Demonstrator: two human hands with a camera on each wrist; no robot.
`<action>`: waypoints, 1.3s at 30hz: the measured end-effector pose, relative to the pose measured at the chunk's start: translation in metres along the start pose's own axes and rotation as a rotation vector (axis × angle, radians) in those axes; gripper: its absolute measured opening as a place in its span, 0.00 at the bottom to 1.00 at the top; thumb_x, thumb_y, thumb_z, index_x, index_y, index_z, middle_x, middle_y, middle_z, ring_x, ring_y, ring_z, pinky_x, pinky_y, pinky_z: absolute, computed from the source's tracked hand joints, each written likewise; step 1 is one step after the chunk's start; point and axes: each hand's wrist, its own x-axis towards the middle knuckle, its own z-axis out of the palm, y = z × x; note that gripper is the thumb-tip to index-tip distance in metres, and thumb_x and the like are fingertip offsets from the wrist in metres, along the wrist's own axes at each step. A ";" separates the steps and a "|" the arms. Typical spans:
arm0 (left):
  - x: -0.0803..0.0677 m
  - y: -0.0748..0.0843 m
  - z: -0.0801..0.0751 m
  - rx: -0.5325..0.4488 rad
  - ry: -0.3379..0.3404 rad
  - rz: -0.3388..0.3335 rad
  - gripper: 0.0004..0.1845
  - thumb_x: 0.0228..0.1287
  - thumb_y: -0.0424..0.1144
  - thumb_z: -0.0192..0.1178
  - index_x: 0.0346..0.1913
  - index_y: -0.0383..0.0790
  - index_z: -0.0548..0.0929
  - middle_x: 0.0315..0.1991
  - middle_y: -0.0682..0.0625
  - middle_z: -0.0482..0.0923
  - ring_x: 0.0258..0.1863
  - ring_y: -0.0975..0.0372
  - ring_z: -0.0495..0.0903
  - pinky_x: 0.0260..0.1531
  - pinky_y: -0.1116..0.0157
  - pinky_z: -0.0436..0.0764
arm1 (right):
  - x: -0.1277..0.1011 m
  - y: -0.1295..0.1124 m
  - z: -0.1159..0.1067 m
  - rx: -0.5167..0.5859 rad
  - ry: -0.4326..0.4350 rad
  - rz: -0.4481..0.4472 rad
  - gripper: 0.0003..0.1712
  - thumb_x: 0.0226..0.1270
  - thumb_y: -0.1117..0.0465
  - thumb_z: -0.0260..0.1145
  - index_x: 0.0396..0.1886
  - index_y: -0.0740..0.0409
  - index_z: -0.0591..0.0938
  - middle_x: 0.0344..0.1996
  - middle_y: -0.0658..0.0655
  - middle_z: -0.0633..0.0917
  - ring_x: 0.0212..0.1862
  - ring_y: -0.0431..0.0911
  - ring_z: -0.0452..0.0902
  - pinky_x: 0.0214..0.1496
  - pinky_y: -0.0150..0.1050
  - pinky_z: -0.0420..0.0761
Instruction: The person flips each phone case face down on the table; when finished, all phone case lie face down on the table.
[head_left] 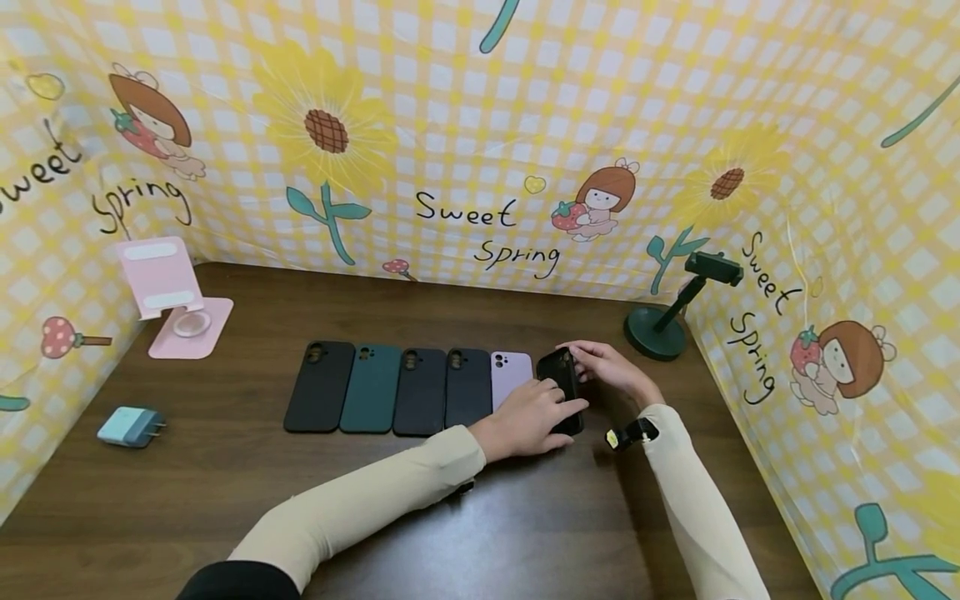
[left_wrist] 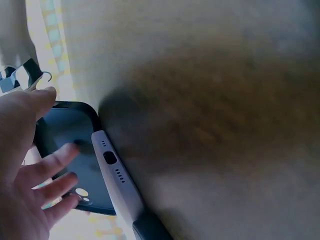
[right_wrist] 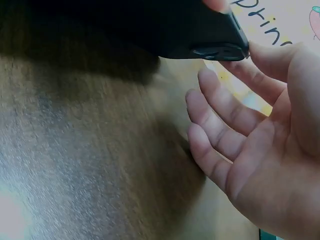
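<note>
A black phone case (head_left: pixel 558 367) is at the right end of a row of phone cases. My right hand (head_left: pixel 618 375) pinches its upper corner between thumb and forefinger, the other fingers loosely bent below in the right wrist view. Beside the thumb is the case's camera opening (right_wrist: pixel 217 52). My left hand (head_left: pixel 525 417) lies over the lower part of the case, its fingers spread and fairly straight. In the left wrist view these fingers (left_wrist: pixel 52 162) are in front of the rimmed black case, next to the lilac case (left_wrist: pixel 117 175).
Left of the hands lie the lilac case (head_left: pixel 510 375), dark cases (head_left: pixel 420 392) and a green case (head_left: pixel 369 392). A dark green stand (head_left: pixel 656 333) is at the right, a pink phone stand (head_left: pixel 168 283) and a blue charger plug (head_left: pixel 129 427) at the left. Patterned cloth walls surround the table.
</note>
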 end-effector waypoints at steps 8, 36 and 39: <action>-0.001 -0.001 -0.002 -0.123 0.108 -0.019 0.29 0.66 0.54 0.68 0.64 0.43 0.78 0.48 0.51 0.86 0.49 0.59 0.85 0.50 0.61 0.84 | 0.002 -0.003 0.004 -0.052 0.018 0.016 0.28 0.85 0.54 0.49 0.74 0.65 0.70 0.58 0.68 0.81 0.48 0.46 0.82 0.51 0.40 0.81; -0.016 -0.023 -0.015 -0.289 0.000 -0.124 0.30 0.72 0.57 0.62 0.70 0.46 0.78 0.56 0.52 0.85 0.52 0.59 0.83 0.59 0.58 0.80 | 0.014 -0.005 0.013 -0.228 0.005 0.029 0.26 0.83 0.58 0.54 0.74 0.60 0.71 0.56 0.66 0.83 0.49 0.53 0.80 0.52 0.44 0.79; -0.017 -0.022 -0.014 -0.215 0.021 -0.109 0.30 0.70 0.59 0.64 0.68 0.47 0.81 0.53 0.52 0.85 0.48 0.58 0.81 0.52 0.60 0.81 | 0.011 -0.005 0.012 -0.238 0.024 0.021 0.24 0.82 0.59 0.55 0.72 0.61 0.73 0.54 0.66 0.83 0.44 0.50 0.81 0.48 0.40 0.80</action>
